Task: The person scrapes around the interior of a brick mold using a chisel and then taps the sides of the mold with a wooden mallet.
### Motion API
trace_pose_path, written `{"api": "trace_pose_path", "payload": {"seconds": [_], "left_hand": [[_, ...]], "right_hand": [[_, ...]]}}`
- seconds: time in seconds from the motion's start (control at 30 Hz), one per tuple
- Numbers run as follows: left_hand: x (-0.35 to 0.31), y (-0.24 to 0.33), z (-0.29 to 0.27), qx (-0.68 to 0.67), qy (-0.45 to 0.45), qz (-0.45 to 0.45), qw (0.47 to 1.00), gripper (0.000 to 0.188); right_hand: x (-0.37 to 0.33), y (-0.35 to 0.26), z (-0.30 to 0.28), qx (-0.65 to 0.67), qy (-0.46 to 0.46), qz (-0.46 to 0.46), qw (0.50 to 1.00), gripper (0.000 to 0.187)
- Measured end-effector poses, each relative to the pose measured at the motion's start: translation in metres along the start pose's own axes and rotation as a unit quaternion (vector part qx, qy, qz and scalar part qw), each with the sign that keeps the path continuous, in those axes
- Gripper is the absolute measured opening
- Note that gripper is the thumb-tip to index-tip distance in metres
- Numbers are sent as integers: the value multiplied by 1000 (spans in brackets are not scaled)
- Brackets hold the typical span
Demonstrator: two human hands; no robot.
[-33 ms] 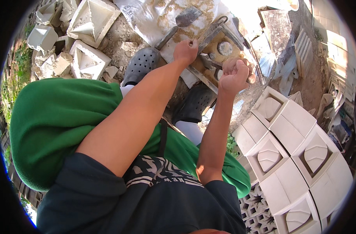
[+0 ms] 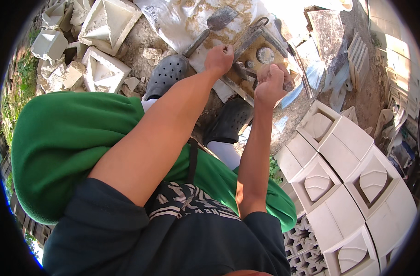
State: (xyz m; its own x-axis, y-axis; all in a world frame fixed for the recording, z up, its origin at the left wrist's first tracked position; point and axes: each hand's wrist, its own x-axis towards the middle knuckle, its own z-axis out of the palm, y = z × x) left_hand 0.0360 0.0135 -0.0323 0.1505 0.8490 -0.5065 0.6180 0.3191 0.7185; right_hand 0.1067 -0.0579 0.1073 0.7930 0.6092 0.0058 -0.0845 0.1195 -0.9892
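Shifting slightly toward 9 o'clock since the previous picture, the right hand (image 2: 270, 85) now sits lower over the near right corner of a rectangular frame (image 2: 275, 43) at 1 o'clock. It is curled around a rounded brown lump (image 2: 288, 84), which shows past its outer side and has moved along with it; what the lump is, I can't make out. The shift bares more of the blue sheeting (image 2: 290, 97) just beyond the fist, and suggests the right hand is the active one.

The left hand (image 2: 218, 60), at 12 o'clock, looks the same as before: its fingers are bent in at the near end of a dark bar (image 2: 247, 45) lying across the frame. Whether they grip it or only touch it, I cannot tell. This reads as a steadying hand.

Inside the frame, a pale disc (image 2: 265, 55) lies uncovered on the sandy surface, with a smaller disc (image 2: 250, 64) toward its 8 o'clock. A trowel (image 2: 223, 17) rests farther out at 12 o'clock, near both frame and left hand.
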Motion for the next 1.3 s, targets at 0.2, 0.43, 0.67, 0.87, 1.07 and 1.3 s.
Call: {"api": "trace_pose_path", "payload": {"seconds": [0.2,0.43,0.67,0.87,1.07,1.3], "left_hand": [[1,-3,4,-24,32,33,999,42],[2,2,5,-2,23,35,999,43],[5,6,-1,7,19,27,999,43],[2,9,-1,31,29,38,998,45],[-4,6,-3,48,9,31,998,48],[-8,15,-5,73,25,70,995,49]], "right_hand": [[1,-3,1,39,3,-30,999,29],[1,-1,2,56,121,-53,990,31],[15,-14,34,-88,62,-48,993,32],[29,-22,36,-65,155,-71,983,35],[43,3,24,-102,174,-74,977,35],[65,-9,35,-121,65,-106,985,33]]}}
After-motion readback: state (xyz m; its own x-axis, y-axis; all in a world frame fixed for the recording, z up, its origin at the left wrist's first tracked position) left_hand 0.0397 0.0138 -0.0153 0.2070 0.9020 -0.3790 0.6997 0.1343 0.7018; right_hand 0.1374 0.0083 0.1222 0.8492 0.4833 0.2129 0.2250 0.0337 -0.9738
